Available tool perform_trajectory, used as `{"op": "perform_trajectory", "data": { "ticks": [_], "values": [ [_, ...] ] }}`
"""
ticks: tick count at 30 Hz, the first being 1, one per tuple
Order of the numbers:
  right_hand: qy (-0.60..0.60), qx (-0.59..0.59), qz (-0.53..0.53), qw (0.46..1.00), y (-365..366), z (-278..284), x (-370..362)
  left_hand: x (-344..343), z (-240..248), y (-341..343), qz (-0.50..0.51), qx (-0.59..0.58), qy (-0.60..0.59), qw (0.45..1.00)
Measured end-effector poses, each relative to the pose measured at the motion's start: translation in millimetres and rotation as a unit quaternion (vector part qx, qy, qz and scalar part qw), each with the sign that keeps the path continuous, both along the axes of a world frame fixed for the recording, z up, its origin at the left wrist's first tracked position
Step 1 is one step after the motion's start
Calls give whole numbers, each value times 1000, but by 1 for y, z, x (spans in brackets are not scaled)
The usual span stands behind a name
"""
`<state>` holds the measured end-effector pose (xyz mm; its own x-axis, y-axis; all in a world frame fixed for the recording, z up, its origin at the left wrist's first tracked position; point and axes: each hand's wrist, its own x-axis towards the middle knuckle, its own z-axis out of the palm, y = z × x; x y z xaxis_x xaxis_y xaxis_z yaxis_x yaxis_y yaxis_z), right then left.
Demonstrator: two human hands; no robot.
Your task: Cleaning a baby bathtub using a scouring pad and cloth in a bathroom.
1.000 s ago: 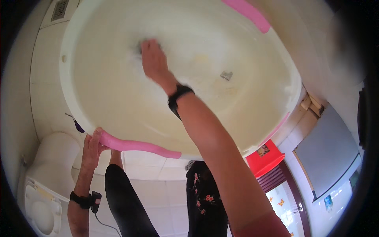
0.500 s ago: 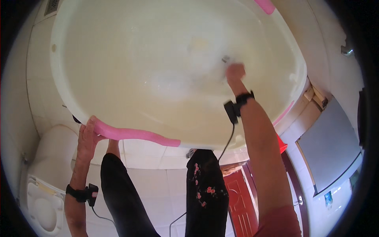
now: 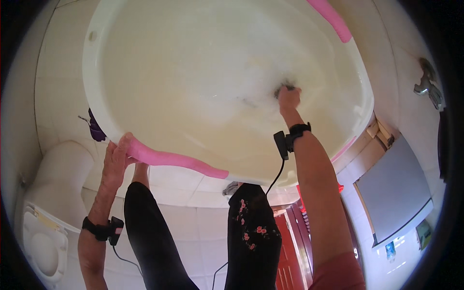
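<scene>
A large white bathtub (image 3: pixel 94 72) fills the upper part of the head view. My right hand (image 3: pixel 289 98) reaches down inside it, fingers closed around a small dark grey thing (image 3: pixel 285 89); blur and the fingers keep me from telling its kind, though it looks like a scrubber. Whitish, cloudy patches lie around that hand. At the near left, my left hand (image 3: pixel 118 157) grips the tub's rim beside the end of a pink padded strip (image 3: pixel 179 161), with the fingers over the edge. Both wrists wear black straps with small boxes and cables.
A second pink strip (image 3: pixel 333 21) covers the far right rim. The metal tap (image 3: pixel 427 87) is on the right wall. A toilet (image 3: pixel 46 244) stands at lower left, a dark purple object (image 3: pixel 95 126) beside the tub. A grey panel (image 3: pixel 394 188) is at right, with a red door (image 3: pixel 288 256) behind me.
My right hand has moved slightly down in the picture, and the dark thing shows more clearly at its fingers. My left hand keeps its hold on the rim. The whole view has shifted a little.
</scene>
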<state>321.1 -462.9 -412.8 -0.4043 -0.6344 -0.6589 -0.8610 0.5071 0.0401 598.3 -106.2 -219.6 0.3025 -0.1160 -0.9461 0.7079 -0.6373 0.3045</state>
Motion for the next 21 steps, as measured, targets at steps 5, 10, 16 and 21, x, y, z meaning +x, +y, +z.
{"op": "perform_trajectory", "data": {
  "ticks": [5, 10, 16, 21],
  "values": [
    [-224, -219, 276, 909, 20, -21, 147, 5, 6, 0, 32, -8, 6, 999],
    [-336, -238, 452, 791, 65, -4, 207, 6, 2, -2, 27, -24, 43, 998],
    [-348, 6, 571, 744, 135, 9, 57, 11, 2, 1, 24, -3, 39, 999],
    [-167, -187, 462, 850, 39, -15, 112, 2, 3, 11, 43, -29, -2, 999]
  ]
}}
